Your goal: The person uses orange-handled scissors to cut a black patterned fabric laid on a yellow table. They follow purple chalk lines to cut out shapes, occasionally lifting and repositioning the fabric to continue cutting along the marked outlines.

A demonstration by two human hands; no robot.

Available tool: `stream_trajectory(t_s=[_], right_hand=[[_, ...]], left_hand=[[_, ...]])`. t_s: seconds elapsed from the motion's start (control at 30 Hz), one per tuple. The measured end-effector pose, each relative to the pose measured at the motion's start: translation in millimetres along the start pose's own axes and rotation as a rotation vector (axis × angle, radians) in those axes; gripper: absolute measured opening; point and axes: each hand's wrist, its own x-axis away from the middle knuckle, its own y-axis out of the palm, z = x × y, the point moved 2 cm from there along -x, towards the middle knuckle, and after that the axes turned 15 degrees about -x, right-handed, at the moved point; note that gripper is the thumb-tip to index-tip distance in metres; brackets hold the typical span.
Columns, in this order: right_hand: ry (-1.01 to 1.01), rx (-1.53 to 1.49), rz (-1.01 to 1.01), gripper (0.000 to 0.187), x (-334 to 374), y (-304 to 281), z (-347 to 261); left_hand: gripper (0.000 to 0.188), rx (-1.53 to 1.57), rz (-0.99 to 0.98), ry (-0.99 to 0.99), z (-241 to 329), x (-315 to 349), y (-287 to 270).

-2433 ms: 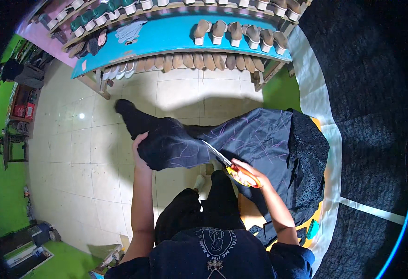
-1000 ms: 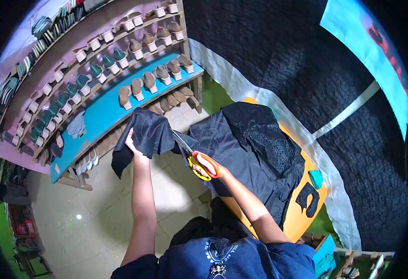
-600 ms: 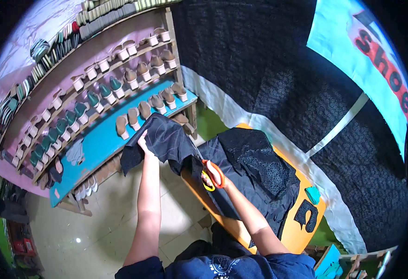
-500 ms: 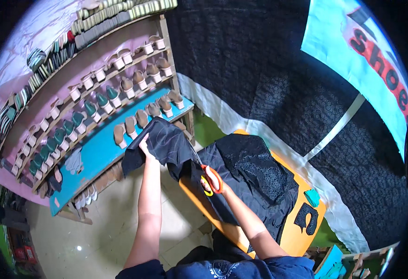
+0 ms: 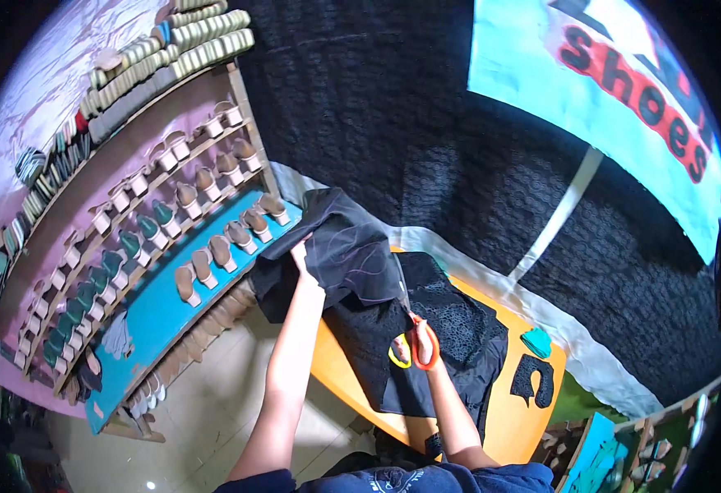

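Note:
My left hand (image 5: 300,253) grips a sheet of black fabric (image 5: 348,246) by its left side and holds it raised over the table's far end. Thin curved lines show on this fabric. In my right hand (image 5: 420,338) is a pair of scissors (image 5: 428,349) with orange and yellow handles. Their blades point away from me and meet the right edge of the raised fabric; how far apart they stand is hard to make out. More black cloth, partly patterned like lace (image 5: 459,324), lies spread on the orange table (image 5: 533,431) beneath and beside my hands.
A green folded piece (image 5: 536,343) and a black U-shaped cutout (image 5: 531,380) lie on the table's right side. Shelves of shoes (image 5: 221,251) stand at the left, with a blue lower board (image 5: 151,316). Black patterned cloth (image 5: 360,107) covers the wall behind; a light-blue sign (image 5: 525,66) hangs there.
Both hands, the fabric and the scissors have shifted right in view, and the raised fabric is spread wider. The view itself has turned somewhat, moving shelves and sign leftward.

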Motion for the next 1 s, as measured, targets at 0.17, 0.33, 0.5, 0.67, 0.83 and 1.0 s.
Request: stream_trajectory(t_s=[0.17, 0.33, 0.5, 0.67, 0.83, 1.0], right_hand=[[-0.257, 0.024, -0.023, 0.044, 35, 15, -59], [-0.351, 0.135, 0.131, 0.056, 102, -3, -96], [-0.321, 0.281, 0.118, 0.056, 180, -8, -105], [-0.05, 0.322, 0.156, 0.048, 236, -19, -50], [0.398, 0.358, 0.275, 0.058, 267, -26, -5], [0.572, 0.228, 0.365, 0.041, 272, -30, 8]], left_hand=[[0.044, 0.017, -0.113, -0.064, -56, -16, 73], [0.043, 0.047, -0.185, -0.125, -110, 7, 135], [0.043, 0.068, -0.102, -0.174, -129, 80, 118], [0.033, 0.028, 0.214, -0.447, -97, 213, 44], [0.039, -0.013, 0.263, -0.396, -93, 302, -20], [0.042, -0.448, 0.661, -0.256, -92, 350, -39]])
